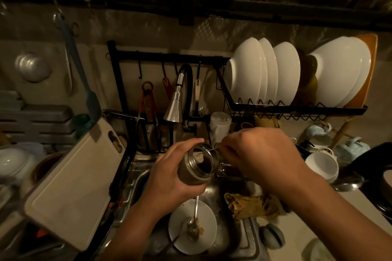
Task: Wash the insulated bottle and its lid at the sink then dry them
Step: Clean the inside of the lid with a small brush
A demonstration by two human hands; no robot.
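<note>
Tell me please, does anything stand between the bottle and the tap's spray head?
Nothing visible does. The left hand holds the bottle below the spray head, with open space between. The right hand pinches a thin string at the bottle's mouth, off to the right.

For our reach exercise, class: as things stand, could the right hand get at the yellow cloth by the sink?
Probably yes. The yellow cloth lies uncovered, just below that arm. But the right hand pinches a thin strand at the mouth of the bottle and must release it first.
</note>
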